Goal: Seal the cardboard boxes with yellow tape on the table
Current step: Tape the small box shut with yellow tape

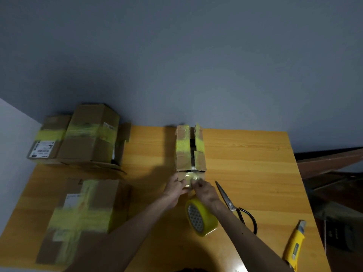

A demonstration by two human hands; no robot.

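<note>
Yellow tape crosses the top of the narrow box [190,152], which stands near the middle of the wooden table [255,163]. Its top flaps lie apart, with a dark gap running down its length. At the near end of the narrow box both hands meet over a glossy tape strip [191,178] stuck across that face. The left hand [175,190] curls its fingers round the near left corner of the narrow box, and the right hand [204,191] pinches the tape strip between thumb and fingertips, though blur hides the finer detail. Just nearer than the narrow box, under the right wrist, the tape roll [201,217] stands on its edge on the table. The scissors [233,207] lie closed to the near right of the narrow box, blades pointing toward it, and a yellow utility knife [293,246] lies further to the near right, well apart. Left of the narrow box sit two taped boxes [92,136] side by side, and to its near left lies a flat taped box [82,216] with crossed yellow bands.
</note>
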